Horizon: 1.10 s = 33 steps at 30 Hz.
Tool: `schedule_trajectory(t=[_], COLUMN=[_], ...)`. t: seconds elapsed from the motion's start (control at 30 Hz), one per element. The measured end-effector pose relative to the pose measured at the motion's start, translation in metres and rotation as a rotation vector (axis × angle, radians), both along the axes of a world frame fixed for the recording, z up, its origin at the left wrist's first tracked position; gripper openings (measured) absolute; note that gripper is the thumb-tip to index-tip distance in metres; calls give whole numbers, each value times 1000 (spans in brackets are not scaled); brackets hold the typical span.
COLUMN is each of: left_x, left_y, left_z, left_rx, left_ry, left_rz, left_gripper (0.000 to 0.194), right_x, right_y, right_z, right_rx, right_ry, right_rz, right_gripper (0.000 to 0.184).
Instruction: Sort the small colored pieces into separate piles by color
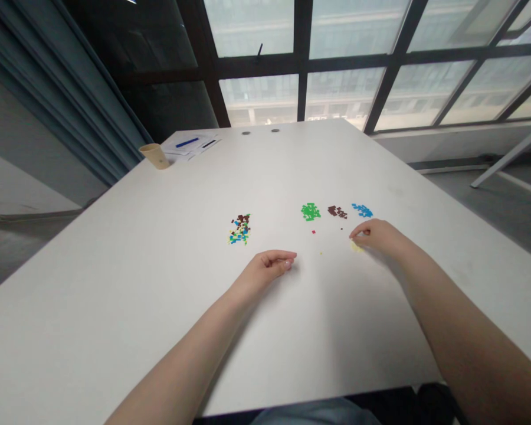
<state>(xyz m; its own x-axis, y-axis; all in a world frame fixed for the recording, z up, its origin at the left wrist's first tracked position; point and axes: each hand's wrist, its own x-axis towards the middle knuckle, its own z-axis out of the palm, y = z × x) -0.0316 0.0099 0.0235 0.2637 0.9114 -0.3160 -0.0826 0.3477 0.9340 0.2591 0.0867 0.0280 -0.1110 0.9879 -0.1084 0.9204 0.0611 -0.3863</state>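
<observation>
My left hand (272, 264) is just above the white table, fingers stretched loosely to the right, thumb a little below them; nothing shows in it. Ahead of it to the left lies a mixed pile of tiny coloured pieces (240, 230). My right hand (374, 233) is closed in a pinch at the yellow pieces (356, 248), partly covering them; whatever is between its fingertips is too small to make out. Beyond it are green pieces (310, 211), brown pieces (337, 212) and blue pieces (363, 210) in separate groups. A single red piece (313, 232) and a single yellow piece (321, 254) lie between my hands.
The white table (159, 260) stretches toward a dark-framed window (259, 97). At the far left stand a tan paper cup (156, 157) and papers (190, 150) with a blue pen (187, 143) on them. A blue-grey curtain (66, 82) hangs on the left.
</observation>
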Motion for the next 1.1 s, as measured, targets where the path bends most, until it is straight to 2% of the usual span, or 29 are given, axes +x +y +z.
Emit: schedule_trajectory(t=[0.23, 0.47, 0.53, 0.63, 0.7, 0.8, 0.87, 0.97, 1.03, 1.1], left_x=[-2, -10, -22, -47, -62, -73, -72, -65, -62, -62], left_y=[1, 9, 15, 23, 28, 32, 33, 33, 32, 32], left_z=[-1, 9, 13, 20, 21, 16, 9, 2, -1, -2], left_rx=[-4, 55, 156, 459, 596, 531, 443, 393, 399, 415], left_ry=[15, 48, 199, 663, 998, 1318, 1410, 1463, 1475, 1474], left_rz=[-21, 130, 203, 384, 428, 288, 178, 115, 112, 112], left_gripper=[28, 26, 26, 24, 25, 24, 21, 20, 20, 20], right_x=[3, 1, -1, -9, -22, -54, -77, -102, -110, -111], right_y=[1, -1, -2, -6, -14, -37, -58, -85, -94, -95], right_z=[3, 8, 11, 15, 17, 17, 14, 10, 8, 8], right_rx=[-31, -17, -7, 125, 242, 269, 192, 118, 112, 118], right_ry=[-11, -18, -8, 43, 96, 204, 242, 168, 115, 70], right_rz=[22, 37, 18, 47, 147, 405, 606, 840, 919, 937], right_gripper=[21, 32, 31, 27, 24, 21, 22, 20, 18, 17])
